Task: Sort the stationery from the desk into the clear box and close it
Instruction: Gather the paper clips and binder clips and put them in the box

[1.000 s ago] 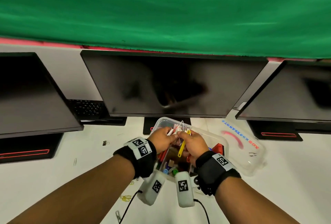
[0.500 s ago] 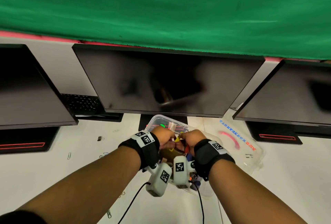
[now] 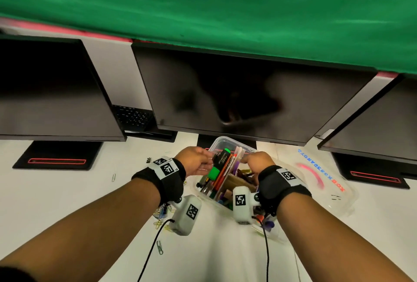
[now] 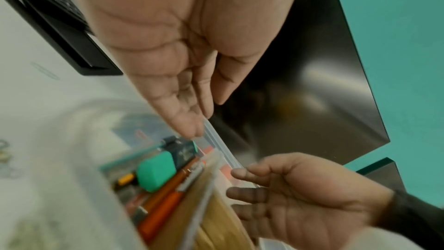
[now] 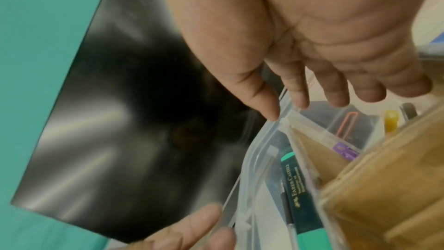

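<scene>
A: L hand point(image 3: 195, 161)?
B: Over the box's left rim, fingers straight, loose, nothing held. Fingertips point(image 4: 190, 126) right by the clear box point(image 3: 225, 142) edge; touching or not, can't tell.
A: R hand point(image 3: 256, 162)?
B: Above the right side of the box, fingers spread, relaxed, empty.
A: Box?
B: On the white desk point(image 3: 67, 196) in front of the center monitor point(image 3: 248, 92), uncovered. Packed w/ a green highlighter point(image 3: 218, 164), orange pens point(image 3: 222, 175), wooden bits.
A: Lid?
B: Clear lid point(image 3: 325, 182) flat on desk, just right of box, lettering upside down.
A: Strays?
B: Paper clips point(image 3: 160, 214) heaped left of box near L wrist; one clip point(image 3: 113, 177) farther left.
</scene>
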